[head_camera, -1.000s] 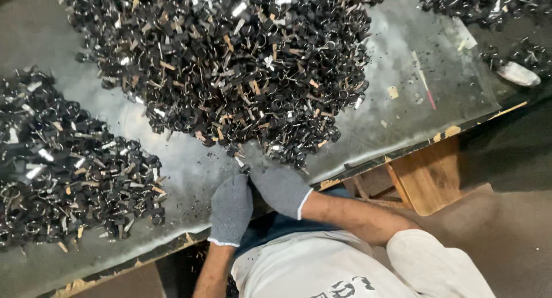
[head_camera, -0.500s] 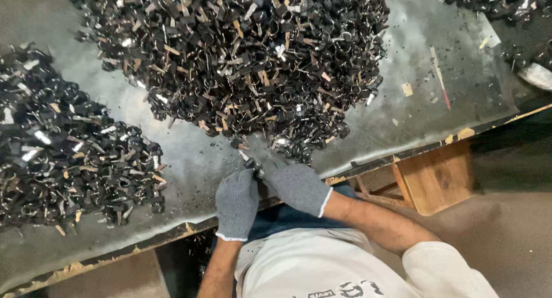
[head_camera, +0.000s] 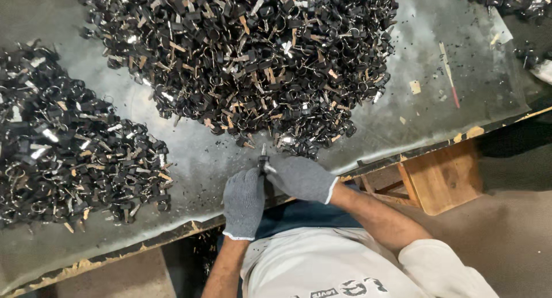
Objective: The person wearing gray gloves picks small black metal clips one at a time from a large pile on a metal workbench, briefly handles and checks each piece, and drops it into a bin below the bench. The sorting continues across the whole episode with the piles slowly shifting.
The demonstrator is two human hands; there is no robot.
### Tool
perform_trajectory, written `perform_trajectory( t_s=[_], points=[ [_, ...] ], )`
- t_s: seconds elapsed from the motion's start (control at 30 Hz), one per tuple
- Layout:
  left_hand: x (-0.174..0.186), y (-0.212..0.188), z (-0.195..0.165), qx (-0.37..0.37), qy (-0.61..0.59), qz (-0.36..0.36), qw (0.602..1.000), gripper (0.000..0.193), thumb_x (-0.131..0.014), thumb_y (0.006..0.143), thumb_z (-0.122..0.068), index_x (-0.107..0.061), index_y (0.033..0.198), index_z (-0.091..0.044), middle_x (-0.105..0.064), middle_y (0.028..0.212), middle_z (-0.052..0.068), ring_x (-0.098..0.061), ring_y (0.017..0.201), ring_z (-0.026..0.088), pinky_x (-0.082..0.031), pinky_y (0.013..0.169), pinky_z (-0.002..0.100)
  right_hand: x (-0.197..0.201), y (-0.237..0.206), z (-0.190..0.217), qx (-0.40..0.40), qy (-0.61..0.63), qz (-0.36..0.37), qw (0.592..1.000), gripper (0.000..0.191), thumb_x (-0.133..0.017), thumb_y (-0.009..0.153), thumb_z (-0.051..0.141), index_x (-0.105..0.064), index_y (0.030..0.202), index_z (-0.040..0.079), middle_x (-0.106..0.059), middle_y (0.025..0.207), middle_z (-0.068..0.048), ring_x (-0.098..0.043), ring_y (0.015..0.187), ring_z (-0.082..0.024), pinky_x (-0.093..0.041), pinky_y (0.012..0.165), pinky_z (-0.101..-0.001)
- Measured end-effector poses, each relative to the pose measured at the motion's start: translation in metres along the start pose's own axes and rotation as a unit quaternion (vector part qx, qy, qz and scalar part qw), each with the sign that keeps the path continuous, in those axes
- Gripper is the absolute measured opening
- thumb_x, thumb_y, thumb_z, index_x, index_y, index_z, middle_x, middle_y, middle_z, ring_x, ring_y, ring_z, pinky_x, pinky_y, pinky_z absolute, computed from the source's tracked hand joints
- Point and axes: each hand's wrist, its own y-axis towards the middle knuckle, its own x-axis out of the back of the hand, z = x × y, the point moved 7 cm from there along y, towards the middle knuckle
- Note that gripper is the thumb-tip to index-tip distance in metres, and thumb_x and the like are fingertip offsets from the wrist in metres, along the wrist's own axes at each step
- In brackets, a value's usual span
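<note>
This is a workshop. Heaps of small black metal parts [head_camera: 247, 62] cover a worn metal-sheeted bench [head_camera: 402, 125]. A rough wooden stool [head_camera: 443, 174] stands below its near edge.

I wear a grey knitted glove on my left hand [head_camera: 244, 201], with a thin white edge at the cuff where it ends at my wrist. My right hand [head_camera: 301, 178] has the same grey knit glove, also trimmed white at the cuff. My forearms are bare below the gloves. I have on a white short-sleeved shirt with dark print across the chest, over dark blue trousers.
</note>
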Motion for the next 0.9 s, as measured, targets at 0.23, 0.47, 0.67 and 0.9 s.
perform_trajectory(
  t_s=[0.23, 0.47, 0.67, 0.9],
  points=[
    [-0.01, 0.001, 0.004, 0.031, 0.047, 0.06, 0.997, 0.024, -0.065, 0.088, -0.01, -0.065, 0.112, -0.003, -0.067, 0.098, 0.018, -0.063, 0.095, 0.038, -0.05, 0.085, 0.051, 0.003, 0.005, 0.003, 0.017, -0.005, 0.0, 1.0, 0.028, -0.065, 0.093, 0.023, -0.059, 0.108, 0.001, -0.07, 0.08, -0.019, -0.07, 0.072, -0.039, -0.056, 0.063, -0.0514],
    [0.0, 0.002, 0.006, 0.067, -0.058, 0.026, 0.996, 0.04, -0.063, 0.08, -0.003, -0.066, 0.12, -0.004, -0.069, 0.106, 0.018, -0.064, 0.1, 0.039, -0.051, 0.09, 0.05, 0.013, -0.017, 0.026, 0.084, -0.238, -0.16, 0.954, 0.033, -0.062, 0.083, 0.016, -0.061, 0.112, 0.0, -0.071, 0.089, -0.013, -0.073, 0.07, -0.027, -0.057, 0.05, -0.0362],
    [-0.003, 0.002, 0.001, 0.024, -0.074, 0.043, 0.996, 0.038, -0.061, 0.082, 0.001, -0.067, 0.119, -0.006, -0.069, 0.101, 0.017, -0.065, 0.097, 0.038, -0.052, 0.088, 0.049, -0.025, -0.009, 0.02, -0.051, -0.213, 0.012, 0.976, 0.021, -0.059, 0.095, 0.012, -0.06, 0.112, 0.001, -0.071, 0.077, -0.013, -0.073, 0.063, -0.025, -0.056, 0.048, -0.0381],
    [0.0, 0.001, 0.009, 0.084, -0.052, 0.039, 0.994, 0.038, -0.065, 0.082, -0.002, -0.068, 0.119, -0.007, -0.068, 0.093, 0.013, -0.066, 0.087, 0.035, -0.052, 0.079, 0.048, -0.004, 0.016, 0.002, 0.037, 0.096, 0.068, 0.992, 0.049, -0.063, 0.094, 0.021, -0.048, 0.127, -0.013, -0.069, 0.084, -0.027, -0.07, 0.072, -0.045, -0.055, 0.063, -0.0516]
  ],
)
